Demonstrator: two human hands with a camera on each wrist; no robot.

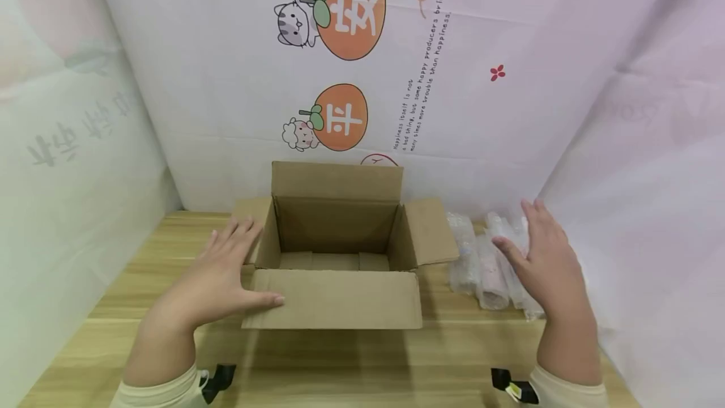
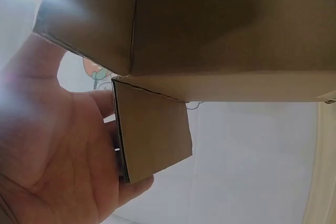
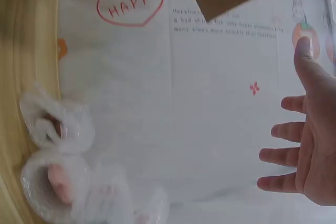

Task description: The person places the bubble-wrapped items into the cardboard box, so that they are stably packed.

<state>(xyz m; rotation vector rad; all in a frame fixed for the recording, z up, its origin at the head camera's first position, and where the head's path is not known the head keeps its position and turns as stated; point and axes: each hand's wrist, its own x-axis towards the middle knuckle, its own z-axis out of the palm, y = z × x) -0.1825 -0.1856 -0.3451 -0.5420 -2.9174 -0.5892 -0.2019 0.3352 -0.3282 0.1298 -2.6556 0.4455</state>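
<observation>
An open cardboard box [image 1: 334, 298] stands on the wooden table with its four flaps folded outward. My left hand [image 1: 218, 282] rests at its left front corner, fingers spread along the left flap [image 1: 252, 222] and thumb over the front flap. In the left wrist view, the fingers of the left hand [image 2: 63, 140] lie extended against the far face of a flap [image 2: 149, 129]. My right hand [image 1: 546, 260] is raised with straight fingers and holds nothing. Below and beside it lie several bubble-wrapped bundles [image 1: 491, 276], partly hidden by the hand. The right wrist view shows the right hand [image 3: 317, 135] apart from them.
A white printed cloth [image 1: 481, 118] hangs behind the table, with similar cloth along the left and right sides. The box's right flap [image 1: 433, 232] reaches out toward the wrapped bundles. Bare wooden tabletop [image 1: 328, 364] shows in front of the box.
</observation>
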